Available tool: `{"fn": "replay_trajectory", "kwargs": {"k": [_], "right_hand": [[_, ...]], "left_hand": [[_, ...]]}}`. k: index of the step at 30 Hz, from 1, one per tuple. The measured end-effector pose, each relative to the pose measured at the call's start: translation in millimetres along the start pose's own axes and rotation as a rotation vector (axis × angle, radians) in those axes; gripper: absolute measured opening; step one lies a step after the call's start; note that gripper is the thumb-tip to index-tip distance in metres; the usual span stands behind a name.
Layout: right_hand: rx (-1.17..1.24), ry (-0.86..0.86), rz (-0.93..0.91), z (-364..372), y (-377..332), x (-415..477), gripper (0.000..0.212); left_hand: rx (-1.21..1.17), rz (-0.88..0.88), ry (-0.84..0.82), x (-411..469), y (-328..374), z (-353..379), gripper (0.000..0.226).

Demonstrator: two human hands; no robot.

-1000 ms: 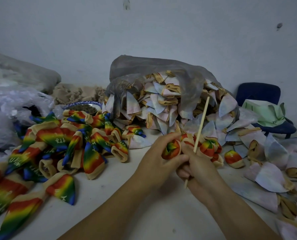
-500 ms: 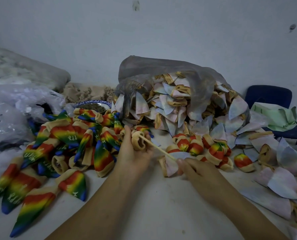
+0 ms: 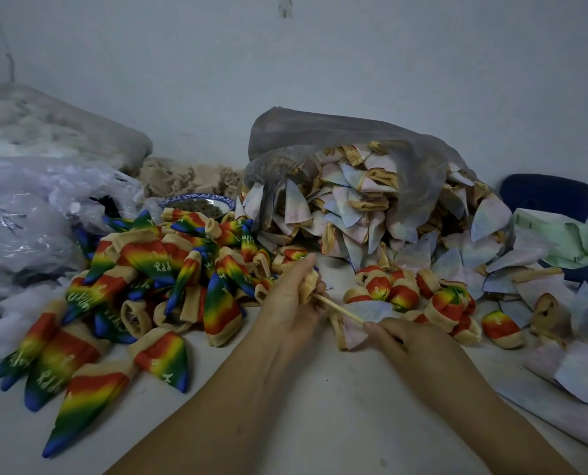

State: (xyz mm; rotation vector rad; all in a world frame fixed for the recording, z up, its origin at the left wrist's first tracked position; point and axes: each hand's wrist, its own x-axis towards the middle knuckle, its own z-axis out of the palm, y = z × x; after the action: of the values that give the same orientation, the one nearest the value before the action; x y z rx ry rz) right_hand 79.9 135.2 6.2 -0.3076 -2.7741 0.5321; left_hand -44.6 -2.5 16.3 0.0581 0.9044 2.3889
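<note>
The left hand (image 3: 290, 299) is closed, its fingers curled round a small tan-cuffed fabric piece (image 3: 310, 281) that it holds upright just above the middle of the tabletop (image 3: 285, 416). The right hand (image 3: 405, 344) is closed too, pinching the near end of a thin wooden stick (image 3: 340, 308) between thumb and fingers. The stick slants up and left, and its far end meets the fabric piece at the left hand's fingertips. How deep it goes in cannot be told.

Under the stick a pale cone (image 3: 368, 308) lies flat on the tabletop. Just beyond the right hand sits a cluster of rolled red-and-yellow pieces (image 3: 405, 294). A heap of rainbow cones (image 3: 155, 269) covers the left side of the tabletop. At the far edge, against the wall, a grey plastic bag (image 3: 337, 132) spills more pale cones toward the right edge.
</note>
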Motion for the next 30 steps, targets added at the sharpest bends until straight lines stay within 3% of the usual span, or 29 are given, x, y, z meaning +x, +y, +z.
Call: {"fn": "replay_trajectory", "kwargs": {"k": [4,9,18,30], "right_hand": [[-0.001,-0.002,0.011,3.4,-8.0,-2.1,0.038],[0.123,-0.008,0.041,17.7,-20.2,-4.5,0.033],[0.183,-0.032,0.11,22.2,-11.5,-3.5,0.037],[0.037,0.019,0.068,13.6,-6.9,-2.9,0.03]], "left_hand": [[0.021,-0.003,-0.05,-2.1,-10.6,1.4,0.029],[-0.011,-0.005,-0.038,-0.3,-18.7,4.2,0.032],[0.158,-0.021,-0.039,5.9,-22.9,-3.8,0.026],[0.128,0.049,0.008,12.0,-16.1,-8.0,0.006]]}}
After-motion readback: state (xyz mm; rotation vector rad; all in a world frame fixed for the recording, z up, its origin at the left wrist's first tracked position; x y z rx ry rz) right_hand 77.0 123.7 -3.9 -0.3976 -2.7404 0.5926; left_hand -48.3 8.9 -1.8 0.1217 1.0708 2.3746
